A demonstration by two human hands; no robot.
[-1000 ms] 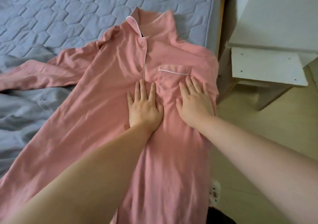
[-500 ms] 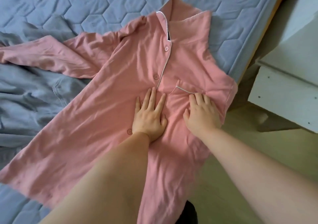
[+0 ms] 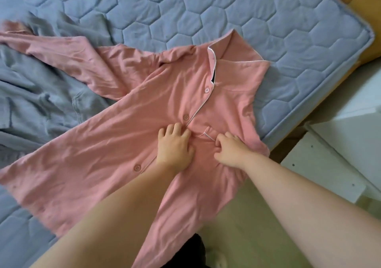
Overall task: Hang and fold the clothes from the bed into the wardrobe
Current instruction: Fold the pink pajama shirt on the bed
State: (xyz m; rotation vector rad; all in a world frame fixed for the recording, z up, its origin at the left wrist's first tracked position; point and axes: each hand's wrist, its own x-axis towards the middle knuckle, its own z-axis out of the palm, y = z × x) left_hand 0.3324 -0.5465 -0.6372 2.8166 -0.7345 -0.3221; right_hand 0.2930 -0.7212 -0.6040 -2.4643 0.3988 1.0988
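Head view: a blue-grey quilted mattress point(image 3: 268, 20) holds a pink long-sleeved button-front pyjama shirt point(image 3: 127, 144), spread face up at centre. Its collar points to 1 o'clock and its hem drapes off the edge toward 6. A crumpled grey garment point(image 3: 37, 94) lies at 9 o'clock. Both forearms reach in from 6. The left hand point(image 3: 175, 146) and right hand point(image 3: 231, 151), side by side mid-chest, curl their fingers into bunched shirt fabric.

We cannot see the fingertips of our left hand point(image 3: 175, 147) or right hand point(image 3: 232, 152), curled into the pink button-front nightshirt point(image 3: 103, 154); its hem hides beneath our forearms point(image 3: 123, 216).
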